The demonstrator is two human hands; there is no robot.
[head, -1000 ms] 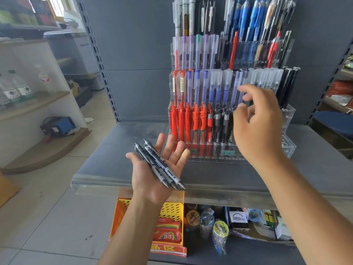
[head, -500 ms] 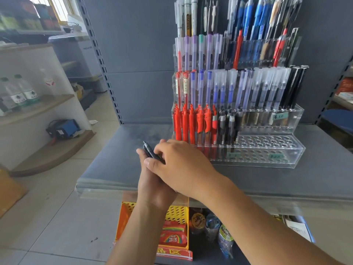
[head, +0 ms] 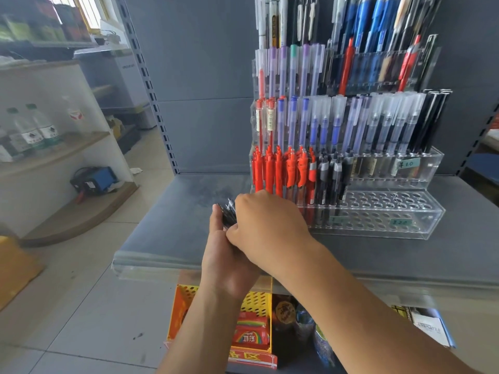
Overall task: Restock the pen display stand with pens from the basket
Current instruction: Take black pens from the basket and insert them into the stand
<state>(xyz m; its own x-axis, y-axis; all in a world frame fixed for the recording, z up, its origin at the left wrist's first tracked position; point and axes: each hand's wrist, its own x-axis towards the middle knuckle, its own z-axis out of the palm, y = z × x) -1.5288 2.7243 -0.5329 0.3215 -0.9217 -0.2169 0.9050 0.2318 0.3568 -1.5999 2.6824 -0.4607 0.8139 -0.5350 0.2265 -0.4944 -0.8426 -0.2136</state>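
Note:
A clear tiered pen display stand (head: pixel 378 222) sits on the grey shelf, packed with red, black, blue and frosted pens; the right part of its lowest row has bare holes. My left hand (head: pixel 226 263) is palm up in front of the stand and holds a small bunch of black pens (head: pixel 228 213), whose tips poke out at the top. My right hand (head: pixel 267 225) lies over that palm with its fingers curled down onto the bunch. Whether it has pinched a single pen is hidden. No basket is clearly in view.
The grey shelf (head: pixel 189 211) has a clear plastic lip along its front edge. Below it stand a yellow perforated box (head: pixel 256 300) with colourful packets, jars and small boxes. To the left are a tiled floor and a white shelf unit (head: pixel 40 163) with water bottles.
My right hand came down from the stand's upper rows to the pens in my left palm and now covers them. My left hand's fingers have closed round the bunch.

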